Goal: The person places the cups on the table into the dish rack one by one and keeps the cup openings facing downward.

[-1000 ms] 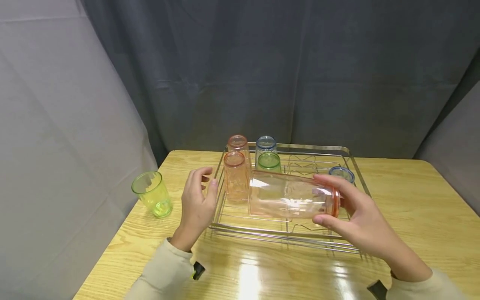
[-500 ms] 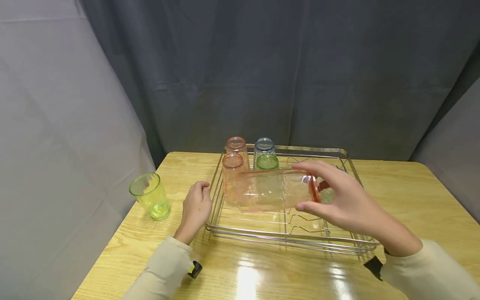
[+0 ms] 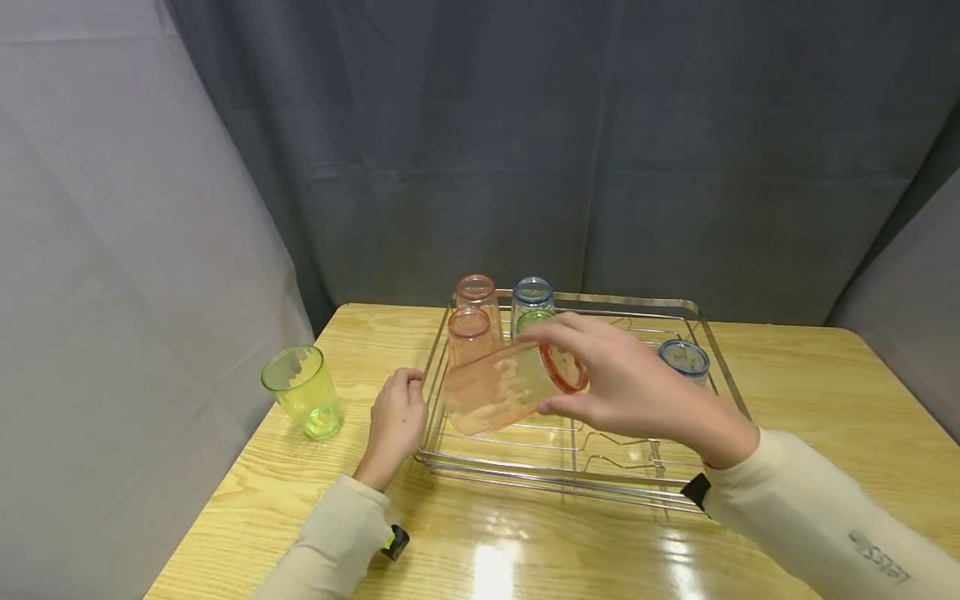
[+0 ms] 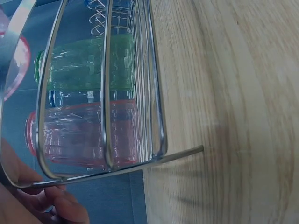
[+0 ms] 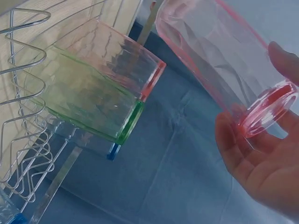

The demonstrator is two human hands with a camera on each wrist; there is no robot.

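Observation:
My right hand (image 3: pixel 607 375) grips a pink-orange glass tumbler (image 3: pixel 491 387) near its thick base, thumb on one side and fingers on the other. The tumbler is tilted over the wire dish rack (image 3: pixel 637 301), its mouth end low and to the left. In the right wrist view the red base ring of this tumbler (image 5: pixel 219 51) lies within my fingers. At the rack's left side, my left hand (image 3: pixel 397 417) holds the top rail, its fingers (image 4: pixel 70 207) curled at the metal in the left wrist view. Just behind the held tumbler stands an upside-down orange tumbler (image 3: pixel 468 327).
Also upside down in the rack are a pink tumbler (image 3: pixel 477 292), a blue one (image 3: pixel 533 293) and a partly covered green one (image 3: pixel 536 317). Another blue-based tumbler (image 3: pixel 684 358) stands at the right. Left of the rack, a yellow-green tumbler (image 3: pixel 307 396) is mouth up on the wooden table.
My right hand has carried the tumbler left and tipped its mouth end downward. My left hand, earlier spread beside the rack, has closed onto its left rail.

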